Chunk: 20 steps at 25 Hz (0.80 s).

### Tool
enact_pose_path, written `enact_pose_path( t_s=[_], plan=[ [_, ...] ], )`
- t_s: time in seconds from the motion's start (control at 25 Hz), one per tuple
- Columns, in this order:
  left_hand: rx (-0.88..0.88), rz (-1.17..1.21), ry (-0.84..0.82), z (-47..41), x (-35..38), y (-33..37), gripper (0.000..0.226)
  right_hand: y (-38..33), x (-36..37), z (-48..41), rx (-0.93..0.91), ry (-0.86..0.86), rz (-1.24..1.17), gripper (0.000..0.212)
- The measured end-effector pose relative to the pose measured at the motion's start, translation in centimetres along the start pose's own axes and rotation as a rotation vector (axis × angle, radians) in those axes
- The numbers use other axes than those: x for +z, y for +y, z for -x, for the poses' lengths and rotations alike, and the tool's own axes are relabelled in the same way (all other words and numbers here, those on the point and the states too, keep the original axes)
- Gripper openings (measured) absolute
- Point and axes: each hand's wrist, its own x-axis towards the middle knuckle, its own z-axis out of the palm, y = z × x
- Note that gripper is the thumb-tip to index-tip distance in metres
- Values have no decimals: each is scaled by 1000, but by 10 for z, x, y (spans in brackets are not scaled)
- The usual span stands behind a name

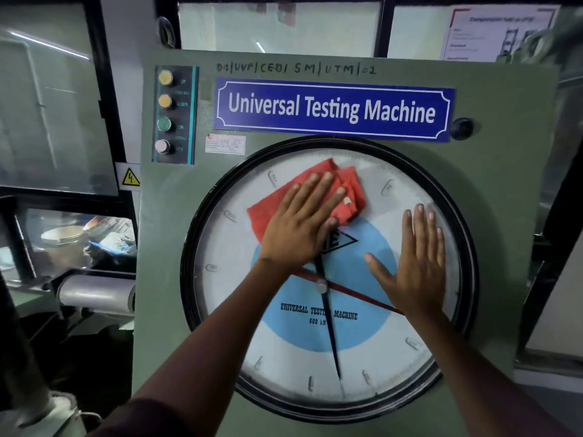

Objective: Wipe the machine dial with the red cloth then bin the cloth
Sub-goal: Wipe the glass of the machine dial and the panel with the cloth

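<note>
Green machine panel (504,216) fills the view, carrying a big round dial (328,342) under glass. Right hand (416,263) lies spread flat on the glass, likely for bracing. Left hand (299,225), fingers extended, presses the red cloth (277,200), crumpled and folded, against the dial's upper part to wipe.

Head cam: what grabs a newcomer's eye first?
Probably the big round glass-fronted dial filling the lower half of the green machine panel, with a black and a red pointer over a light-blue centre. Next, the crumpled red cloth pressed flat against its upper part by the left hand, while the bare right hand rests on the glass at the right. Above sits the blue "Universal Testing Machine" nameplate.
</note>
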Motion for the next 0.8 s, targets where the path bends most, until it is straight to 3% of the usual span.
enact_pose_path(
  t_s=[0.44,0.64,0.8],
  plan=[
    [-450,-17,53,106,0,-21,52,-6,5,29,-33,-136,8,100],
    [-510,5,112,117,3,-16,53,-7,2,27,11,-82,23,97],
    [-645,5,88,174,9,14,53,-14,3,46,19,-98,35,96]
  ],
)
